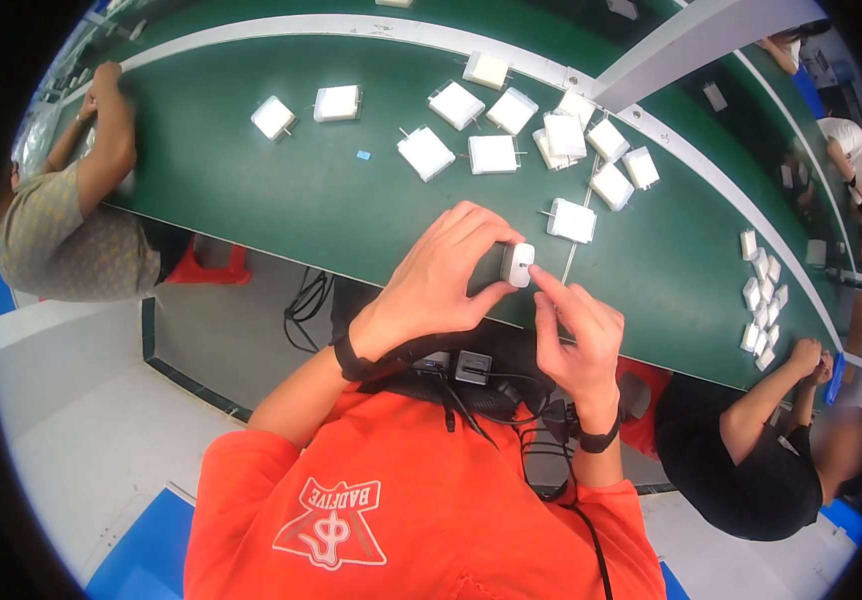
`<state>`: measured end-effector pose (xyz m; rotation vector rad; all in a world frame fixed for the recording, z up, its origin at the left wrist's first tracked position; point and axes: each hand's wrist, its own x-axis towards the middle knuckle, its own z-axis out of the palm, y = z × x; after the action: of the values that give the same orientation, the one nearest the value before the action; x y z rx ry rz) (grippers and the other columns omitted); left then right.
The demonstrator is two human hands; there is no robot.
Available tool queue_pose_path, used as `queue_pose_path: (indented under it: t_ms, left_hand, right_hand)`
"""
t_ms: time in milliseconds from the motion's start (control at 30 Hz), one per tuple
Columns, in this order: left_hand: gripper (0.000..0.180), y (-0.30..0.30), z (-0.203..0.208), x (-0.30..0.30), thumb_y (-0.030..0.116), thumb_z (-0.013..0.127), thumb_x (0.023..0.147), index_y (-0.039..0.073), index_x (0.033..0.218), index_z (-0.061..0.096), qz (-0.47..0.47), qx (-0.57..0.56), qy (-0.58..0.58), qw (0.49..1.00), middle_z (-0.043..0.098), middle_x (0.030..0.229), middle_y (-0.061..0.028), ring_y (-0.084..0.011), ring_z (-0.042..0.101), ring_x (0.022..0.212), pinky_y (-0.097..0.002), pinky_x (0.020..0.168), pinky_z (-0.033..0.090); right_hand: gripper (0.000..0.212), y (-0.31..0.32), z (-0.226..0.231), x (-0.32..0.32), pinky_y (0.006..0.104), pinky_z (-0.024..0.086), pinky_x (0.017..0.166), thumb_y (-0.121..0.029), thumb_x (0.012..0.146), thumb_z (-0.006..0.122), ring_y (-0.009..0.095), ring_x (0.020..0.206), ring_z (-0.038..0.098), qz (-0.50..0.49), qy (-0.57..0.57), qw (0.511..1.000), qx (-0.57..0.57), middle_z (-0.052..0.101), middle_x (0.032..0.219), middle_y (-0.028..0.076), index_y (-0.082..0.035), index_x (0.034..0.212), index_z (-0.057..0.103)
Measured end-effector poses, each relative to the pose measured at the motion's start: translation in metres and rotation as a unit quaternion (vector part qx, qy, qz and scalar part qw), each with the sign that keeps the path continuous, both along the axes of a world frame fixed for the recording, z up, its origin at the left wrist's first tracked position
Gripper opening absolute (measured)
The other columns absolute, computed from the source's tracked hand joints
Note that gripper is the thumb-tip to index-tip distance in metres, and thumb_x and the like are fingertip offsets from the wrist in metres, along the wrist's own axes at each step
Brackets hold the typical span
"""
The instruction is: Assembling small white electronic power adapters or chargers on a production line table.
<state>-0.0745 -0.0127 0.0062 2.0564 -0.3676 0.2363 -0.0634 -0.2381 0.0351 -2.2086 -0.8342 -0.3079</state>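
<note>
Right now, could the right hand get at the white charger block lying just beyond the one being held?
Probably yes. The right hand only touches the held white block with a fingertip, and the bare green belt between it and the nearest loose charger block holds nothing in the way.

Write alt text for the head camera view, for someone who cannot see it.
A person's left hand holds a small white plug adapter over a green table while the right hand touches its end with a fingertip. More white adapters lie scattered beyond; co-workers sit at either side.

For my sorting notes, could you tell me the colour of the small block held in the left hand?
White block, seen best in the head view.
</note>
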Motion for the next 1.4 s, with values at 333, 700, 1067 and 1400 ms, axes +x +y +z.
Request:
queue_pose_path:
  t_ms: [333, 700, 1067, 1400]
  left_hand:
    - [0.052, 0.0014, -0.0033, -0.0005, 0.004, 0.088, 0.078, 0.006, 0.127, 0.071, 0.001, 0.002, -0.003, 1.0, 0.069, 0.122, -0.0121, -0.0372, 0.063, 0.119, -0.046, 0.102, 0.054]
    - [0.052, 0.0008, -0.0043, 0.0001, 0.004, 0.087, 0.078, 0.005, 0.127, 0.07, 0.002, -0.002, -0.007, 1.0, 0.069, 0.121, -0.012, -0.0374, 0.063, 0.119, -0.046, 0.102, 0.053]
    - [0.052, 0.0015, -0.0048, -0.0002, 0.005, 0.088, 0.078, 0.005, 0.127, 0.07, -0.002, -0.003, -0.008, 1.0, 0.069, 0.122, -0.0123, -0.0372, 0.063, 0.118, -0.0466, 0.102, 0.053]
    - [0.052, 0.0024, -0.0052, -0.0006, 0.005, 0.088, 0.078, 0.004, 0.127, 0.069, 0.0, -0.001, -0.007, 1.0, 0.069, 0.122, -0.0125, -0.0376, 0.063, 0.119, -0.0469, 0.102, 0.053]
  right_hand:
    - [0.048, 0.002, -0.0037, -0.001, 0.0393, 0.042, 0.052, 0.01, 0.084, 0.078, 0.023, 0.053, 0.052, 0.013, -0.014, 1.0, -0.01, 0.052, 0.069, 0.005, -0.01, 0.127, 0.083]
    - [0.051, 0.0063, -0.002, -0.0014, 0.0391, 0.043, 0.053, 0.008, 0.082, 0.077, 0.023, 0.054, 0.052, 0.035, -0.01, 0.998, -0.042, 0.051, 0.07, 0.004, -0.012, 0.129, 0.083]
    - [0.042, 0.0044, -0.0018, 0.0024, 0.0371, 0.043, 0.053, 0.008, 0.088, 0.08, 0.023, 0.054, 0.053, -0.012, 0.012, 1.0, -0.005, 0.056, 0.071, 0.006, -0.008, 0.127, 0.082]
    - [0.043, 0.0048, -0.0006, 0.0026, 0.0347, 0.043, 0.054, 0.009, 0.09, 0.079, 0.02, 0.054, 0.053, -0.011, 0.051, 0.999, 0.01, 0.056, 0.071, 0.005, -0.007, 0.13, 0.081]
